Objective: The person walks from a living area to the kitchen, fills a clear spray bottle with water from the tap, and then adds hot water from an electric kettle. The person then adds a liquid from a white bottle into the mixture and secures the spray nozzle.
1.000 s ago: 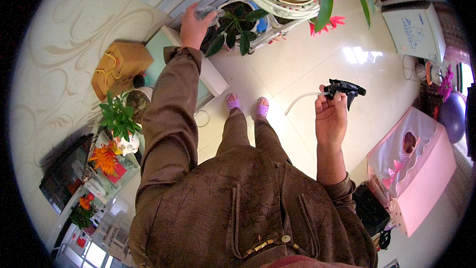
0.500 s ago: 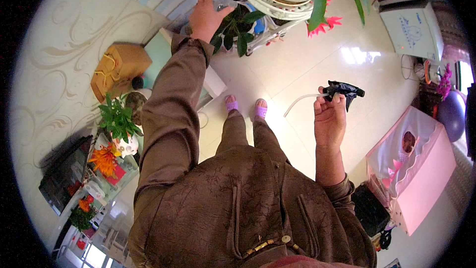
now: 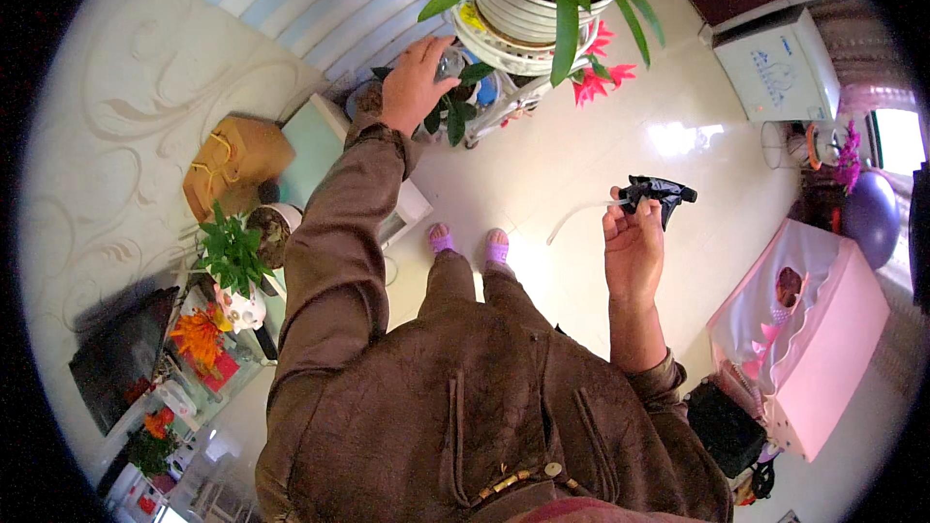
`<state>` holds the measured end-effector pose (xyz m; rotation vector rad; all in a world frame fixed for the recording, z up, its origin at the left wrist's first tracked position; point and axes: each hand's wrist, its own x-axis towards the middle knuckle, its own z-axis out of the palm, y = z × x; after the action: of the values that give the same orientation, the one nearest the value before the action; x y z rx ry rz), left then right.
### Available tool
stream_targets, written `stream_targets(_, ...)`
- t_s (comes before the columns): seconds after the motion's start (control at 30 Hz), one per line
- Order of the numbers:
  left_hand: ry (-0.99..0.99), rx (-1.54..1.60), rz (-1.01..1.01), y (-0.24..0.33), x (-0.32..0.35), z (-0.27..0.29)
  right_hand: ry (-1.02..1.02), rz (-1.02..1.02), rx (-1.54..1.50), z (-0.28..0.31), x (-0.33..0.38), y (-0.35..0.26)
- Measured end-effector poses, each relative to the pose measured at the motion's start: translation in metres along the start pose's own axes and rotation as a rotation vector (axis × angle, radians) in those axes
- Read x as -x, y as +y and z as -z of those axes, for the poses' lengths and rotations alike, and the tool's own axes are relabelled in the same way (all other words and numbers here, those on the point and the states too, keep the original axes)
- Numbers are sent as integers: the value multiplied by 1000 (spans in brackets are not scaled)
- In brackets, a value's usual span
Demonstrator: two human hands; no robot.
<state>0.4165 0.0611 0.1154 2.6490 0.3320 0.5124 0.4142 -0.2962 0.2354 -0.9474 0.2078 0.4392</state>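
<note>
My left hand (image 3: 415, 89) reaches out at the upper left, fingers and thumb curved around a clear plastic bottle (image 3: 449, 64); most of the bottle is hidden behind the hand. Dark green leaves (image 3: 453, 118) of a small plant lie right beside and below it. At the right, my right hand (image 3: 635, 250) is raised, its fingers closed on a black spray-bottle trigger head (image 3: 659, 196). A thin whitish dip tube (image 3: 572, 218) sticks out from that head to the left, with no bottle attached.
A white ribbed flowerpot (image 3: 538, 15) with long leaves stands on a white plant stand (image 3: 518, 60), with pink-red flowers (image 3: 603, 85) nearby. Cabinet (image 3: 315, 150), brown bag (image 3: 237, 160) and potted plants (image 3: 232, 252) line the left. A pink box (image 3: 823, 349) and white box (image 3: 780, 68) are at right.
The view has shifted, bringing the flowerpot further into sight. My left hand stays by the plants, around the clear bottle. My right hand sits slightly lower and further left, still gripping the trigger head.
</note>
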Motion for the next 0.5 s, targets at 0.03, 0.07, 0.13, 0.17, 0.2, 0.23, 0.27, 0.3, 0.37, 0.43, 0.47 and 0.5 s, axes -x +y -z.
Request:
stream_targets(0.03, -12, -28, -34, -2, 2, -4, 3, 0, 2, 1, 1, -2)
stream_targets(0.07, -24, -55, -67, -2, 4, -5, -6, 7, -1, 0, 2, -4)
stream_targets(0.13, -24, -90, -114, 2, 6, -3, -18, 25, -9, 0, 5, -8)
stream_targets(0.17, -10, -80, -131, 3, 5, -4, -13, 33, -9, 0, 5, -10)
stream_targets(0.2, 0, -74, -145, 5, 5, -3, -7, 35, -12, 1, 7, -11)
stream_targets(0.23, 5, 10, -45, 10, 5, -2, -1, 38, -15, 2, 8, -12)
stream_targets(0.27, 84, 155, 151, 7, 3, -10, -8, 42, -8, 5, 10, -14)
stream_targets(0.3, 170, 289, 365, -6, 7, -20, -29, 28, 2, 6, 9, -14)
stream_targets(0.37, 313, 778, 819, -22, 3, -31, -38, 31, 11, 7, 13, -15)
stream_targets(0.43, 287, 1265, 987, -11, 2, -13, -24, 45, 11, 8, 14, -18)
stream_targets(0.47, 262, 1510, 1062, -7, -1, -5, -19, 47, 3, 8, 14, -20)
stream_targets(0.5, 211, 1686, 1008, -5, 0, -5, -18, 45, -4, 8, 14, -22)
